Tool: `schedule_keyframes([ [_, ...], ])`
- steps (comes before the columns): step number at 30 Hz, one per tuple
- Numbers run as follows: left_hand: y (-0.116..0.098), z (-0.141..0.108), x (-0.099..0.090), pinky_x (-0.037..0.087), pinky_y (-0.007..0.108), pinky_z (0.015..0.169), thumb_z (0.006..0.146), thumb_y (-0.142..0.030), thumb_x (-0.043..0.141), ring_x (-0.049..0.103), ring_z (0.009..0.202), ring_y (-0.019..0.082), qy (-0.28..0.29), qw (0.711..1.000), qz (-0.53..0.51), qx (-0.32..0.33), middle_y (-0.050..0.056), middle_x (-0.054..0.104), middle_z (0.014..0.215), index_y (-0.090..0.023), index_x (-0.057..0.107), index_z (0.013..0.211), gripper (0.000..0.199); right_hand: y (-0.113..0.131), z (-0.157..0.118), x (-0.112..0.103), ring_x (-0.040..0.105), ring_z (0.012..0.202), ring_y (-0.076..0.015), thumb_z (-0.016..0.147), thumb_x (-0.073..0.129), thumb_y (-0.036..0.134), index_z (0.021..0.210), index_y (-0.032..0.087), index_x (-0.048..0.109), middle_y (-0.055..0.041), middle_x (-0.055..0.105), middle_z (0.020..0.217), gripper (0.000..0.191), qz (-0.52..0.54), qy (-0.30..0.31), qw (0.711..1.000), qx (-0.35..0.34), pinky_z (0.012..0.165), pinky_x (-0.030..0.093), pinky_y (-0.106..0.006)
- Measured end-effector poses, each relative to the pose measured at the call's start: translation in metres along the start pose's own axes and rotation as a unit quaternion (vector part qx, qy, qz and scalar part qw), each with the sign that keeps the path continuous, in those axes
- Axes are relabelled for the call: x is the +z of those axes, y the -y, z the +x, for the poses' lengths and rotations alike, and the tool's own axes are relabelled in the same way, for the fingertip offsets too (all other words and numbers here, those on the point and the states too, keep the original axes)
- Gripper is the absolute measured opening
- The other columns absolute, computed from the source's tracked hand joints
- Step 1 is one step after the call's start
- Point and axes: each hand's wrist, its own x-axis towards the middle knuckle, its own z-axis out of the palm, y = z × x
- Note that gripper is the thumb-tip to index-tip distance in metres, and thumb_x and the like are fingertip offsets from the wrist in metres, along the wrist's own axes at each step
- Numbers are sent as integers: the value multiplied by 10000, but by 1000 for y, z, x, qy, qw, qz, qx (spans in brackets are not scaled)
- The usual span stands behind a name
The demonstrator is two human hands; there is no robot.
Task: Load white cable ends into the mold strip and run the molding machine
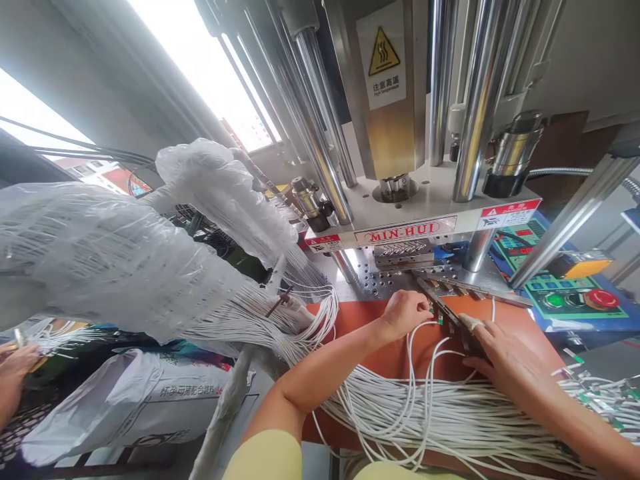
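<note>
My left hand is closed, its fingers curled at the end of a white cable, where a small green circuit board shows against a metal mold bar. The fingertips are partly hidden, but the cable end appears pinched in them. My right hand grips the near end of that bar, thumb below and fingers on top. Another metal mold bar lies behind it at an angle. Under both hands, a thick bundle of white cables runs across the orange-brown work surface.
A press with chrome columns and a heat warning stands ahead, its mold block underneath. The control panel is at right. Plastic-wrapped cable bundles hang at left near a white sack. Another person's hand shows far left.
</note>
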Motion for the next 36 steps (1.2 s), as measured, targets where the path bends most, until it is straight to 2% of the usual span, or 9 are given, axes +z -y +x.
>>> schedule_keyframes([
  [7, -1, -5, 2, 382, 222, 603, 741, -128, 720, 546, 637, 107, -28, 998, 55, 4, 1, 650, 727, -158, 694, 656, 94, -3, 1, 0, 658, 854, -239, 806, 530, 328, 1299, 268, 504, -75, 643, 1007, 497, 52, 22, 998, 29, 685, 500, -326],
  [15, 4, -6, 6, 453, 256, 737, 838, -104, 614, 562, 769, 151, -28, 977, 187, 97, 22, 626, 756, -164, 661, 697, 161, -1, 2, -6, 671, 796, -212, 820, 530, 348, 1297, 280, 499, -66, 643, 1095, 483, 67, 29, 997, 41, 647, 488, -305],
  [19, 1, -6, 5, 471, 280, 766, 865, -106, 583, 559, 812, 173, -22, 962, 240, 126, 42, 617, 791, -158, 637, 720, 164, -2, 1, -3, 662, 771, -216, 819, 542, 342, 1239, 279, 533, -49, 639, 996, 425, 51, 36, 997, 46, 633, 482, -304],
  [24, 0, -2, 2, 488, 297, 790, 836, -150, 661, 562, 853, 185, -19, 975, 200, 99, 37, 621, 823, -165, 650, 795, 46, -2, 1, -5, 657, 742, -196, 813, 544, 325, 1308, 280, 496, -40, 631, 996, 499, 57, 33, 997, 45, 624, 478, -292],
  [25, 1, 0, 0, 491, 304, 818, 801, -167, 710, 564, 896, 193, -28, 979, 180, 92, 41, 632, 882, -165, 662, 879, 92, -1, 1, -7, 658, 750, -193, 808, 549, 320, 1311, 283, 494, -37, 632, 990, 507, 61, 36, 997, 42, 630, 479, -287],
  [27, 3, 6, -6, 479, 338, 920, 720, -195, 795, 545, 1036, 217, -39, 983, 145, 103, 64, 628, 1097, -175, 634, 1124, 435, 1, 1, -12, 658, 766, -195, 790, 573, 321, 1320, 279, 485, -37, 632, 972, 539, 62, 44, 997, 31, 639, 481, -285],
  [30, 6, 17, -17, 410, 379, 1049, 694, -212, 817, 471, 1191, 237, 18, 979, 118, 165, 68, 565, 1315, -214, 574, 1283, 637, 8, 1, -14, 655, 788, -213, 783, 601, 354, 1332, 266, 469, -54, 636, 972, 572, 43, 39, 998, 22, 636, 476, -293],
  [33, 4, 27, -28, 386, 380, 1065, 709, -228, 798, 461, 1190, 247, 91, 966, 125, 206, 66, 623, 1243, -205, 653, 1158, 473, 16, 3, -8, 649, 772, -230, 827, 559, 382, 1291, 240, 490, -80, 629, 963, 490, 5, 10, 999, 45, 594, 454, -302],
  [36, 2, 33, -34, 385, 386, 1051, 698, -209, 781, 467, 1173, 260, 113, 959, 134, 223, 80, 642, 1166, -204, 669, 1077, 395, 23, 4, 1, 634, 742, -237, 867, 495, 373, 1217, 222, 517, -90, 613, 918, 382, -26, -11, 998, 63, 547, 423, -300],
])
